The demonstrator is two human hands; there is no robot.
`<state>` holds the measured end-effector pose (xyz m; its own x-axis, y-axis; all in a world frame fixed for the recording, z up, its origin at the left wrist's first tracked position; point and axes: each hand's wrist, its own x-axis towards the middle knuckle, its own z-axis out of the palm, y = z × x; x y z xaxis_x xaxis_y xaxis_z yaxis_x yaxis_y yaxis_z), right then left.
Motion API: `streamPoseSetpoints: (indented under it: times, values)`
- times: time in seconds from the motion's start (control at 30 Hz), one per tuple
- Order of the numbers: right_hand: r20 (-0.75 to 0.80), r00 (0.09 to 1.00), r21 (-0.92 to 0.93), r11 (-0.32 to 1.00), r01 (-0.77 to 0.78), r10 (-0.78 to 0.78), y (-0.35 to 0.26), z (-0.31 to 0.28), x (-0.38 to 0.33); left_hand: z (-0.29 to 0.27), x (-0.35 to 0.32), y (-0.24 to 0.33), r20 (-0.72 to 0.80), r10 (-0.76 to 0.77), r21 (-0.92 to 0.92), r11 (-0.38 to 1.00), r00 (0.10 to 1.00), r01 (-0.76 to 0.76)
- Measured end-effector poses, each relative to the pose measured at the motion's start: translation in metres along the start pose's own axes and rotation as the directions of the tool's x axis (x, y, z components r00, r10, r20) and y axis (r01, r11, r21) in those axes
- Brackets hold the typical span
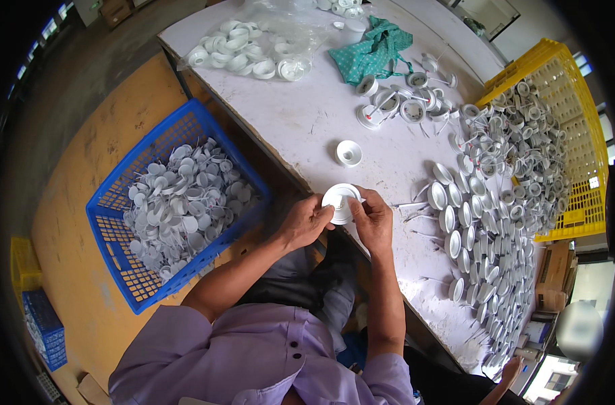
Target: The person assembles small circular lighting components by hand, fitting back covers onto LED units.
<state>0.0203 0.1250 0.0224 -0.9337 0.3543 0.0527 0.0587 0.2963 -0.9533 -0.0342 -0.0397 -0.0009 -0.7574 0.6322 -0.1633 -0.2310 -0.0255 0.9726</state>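
My left hand (306,221) and my right hand (374,221) hold a white round plastic cup (336,192) between them, at the table's near edge. Its open, stepped inside faces up, and my right thumb presses into it. The left fingers pinch its lower left rim. Whether a small part sits under the right thumb is hidden. Just beyond my hands, a second white cup (348,154) lies on the table by itself. To the right of my right hand stand rows of white round lamp housings (450,219) with thin wires trailing from them.
A blue basket (110,226) of white disc-shaped parts with wires stands at left. On the table (287,125) lie a clear bag of white cups (243,50) and a green cloth (371,54). A tipped yellow crate (577,121) spills housings at right. Another person's hand (512,370) shows lower right.
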Motion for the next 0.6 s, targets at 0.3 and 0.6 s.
streamPoseSetpoints:
  times: [0.3, 0.6]
  values:
    - [-0.143, 0.990, -0.109, 0.994, 0.001, -0.017, 0.005, 0.003, -0.010, 0.015, 0.005, 0.007, -0.122, -0.050, 0.075, 0.995, 0.991, 0.060]
    - [-0.194, 0.981, -0.143, 0.989, -0.048, 0.019, 0.018, -0.001, -0.011, 0.019, 0.010, -0.003, -0.096, -0.003, 0.078, 0.997, 0.995, 0.010]
